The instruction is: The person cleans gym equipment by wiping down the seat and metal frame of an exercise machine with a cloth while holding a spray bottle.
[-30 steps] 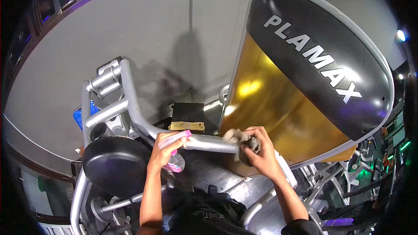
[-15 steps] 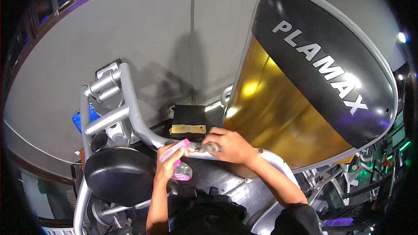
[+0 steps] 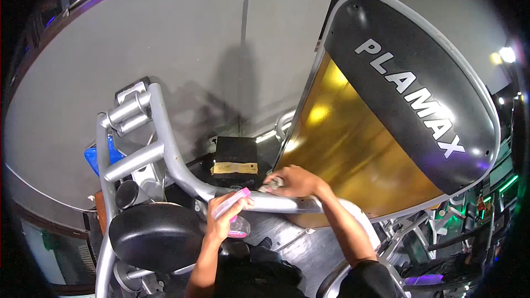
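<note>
My left hand (image 3: 221,215) is wrapped round the neck of a spray bottle (image 3: 239,227) with a pink and clear trigger head and a clear body. The bottle is just in front of a curved silver frame tube (image 3: 281,204). My right hand (image 3: 295,182) is closed on a crumpled greyish cloth (image 3: 271,185) and rests at the upper side of that tube. Part of the cloth is hidden by the fingers.
A gold and black PLAMAX panel (image 3: 359,143) rises at the right. A round black pad (image 3: 157,237) sits at the left. Behind the tube is a black box (image 3: 236,152) with a tan label, near the grey wall (image 3: 187,27). More machines stand at the far right.
My right hand with the cloth has shifted slightly right along the tube, away from the bottle. My left hand with the bottle has moved slightly right and down. The camera view has shifted a little.
</note>
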